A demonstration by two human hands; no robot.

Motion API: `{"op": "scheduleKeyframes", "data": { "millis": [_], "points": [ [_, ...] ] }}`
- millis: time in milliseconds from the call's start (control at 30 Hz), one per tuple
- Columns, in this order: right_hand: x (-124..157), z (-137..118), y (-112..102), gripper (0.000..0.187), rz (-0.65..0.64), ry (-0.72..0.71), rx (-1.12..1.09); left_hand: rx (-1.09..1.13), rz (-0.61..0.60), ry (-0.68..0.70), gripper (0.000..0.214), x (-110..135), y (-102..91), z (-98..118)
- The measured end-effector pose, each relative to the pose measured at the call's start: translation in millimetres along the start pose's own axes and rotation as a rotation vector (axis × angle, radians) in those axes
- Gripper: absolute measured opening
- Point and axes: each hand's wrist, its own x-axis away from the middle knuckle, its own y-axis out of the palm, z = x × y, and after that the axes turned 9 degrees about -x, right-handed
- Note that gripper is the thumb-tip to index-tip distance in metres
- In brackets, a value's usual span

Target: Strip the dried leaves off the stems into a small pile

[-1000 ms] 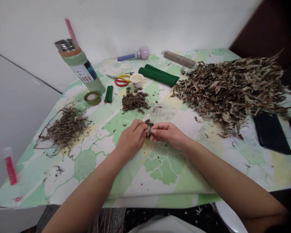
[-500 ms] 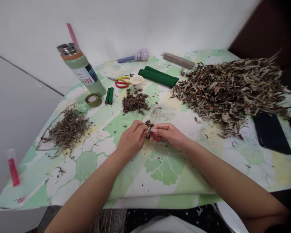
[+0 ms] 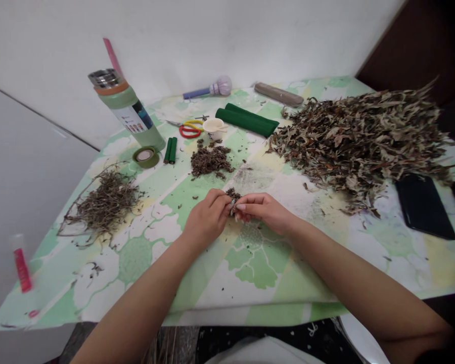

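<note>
Both hands meet low over the near middle of the table, fingertips almost touching. My left hand (image 3: 209,216) is closed in a pinch on a small clump of dried plant bits (image 3: 233,194), dark brown and crumbly. From the other side my right hand (image 3: 263,211) pinches the same clump, its thumb and forefinger together and the other fingers curled. Part of the clump is hidden by the fingers. Just beyond them lies a heap of crumbled dried bits (image 3: 211,161). To the right spreads a large pile of dried leaves (image 3: 358,139).
On the left are a twig pile (image 3: 106,202), a tape roll (image 3: 146,157), a green bottle (image 3: 131,111) and two short green rolls (image 3: 170,150). Farther back are scissors (image 3: 190,130), a small cup (image 3: 214,129) and green rolled sheets (image 3: 246,121). A black phone (image 3: 425,207) lies right.
Little differs. The fingertips have shifted very slightly on the clump, and both hands keep their pinch in the same place. The view has moved a touch.
</note>
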Motion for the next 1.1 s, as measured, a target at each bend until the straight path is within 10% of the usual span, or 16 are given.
{"op": "scheduleKeyframes", "data": {
  "millis": [1100],
  "points": [
    [0.1,0.7,-2.6,0.017,0.023,-0.023,0.051,-0.01,0.003,-0.012,0.013,-0.1,-0.2,-2.3]
  ]
}}
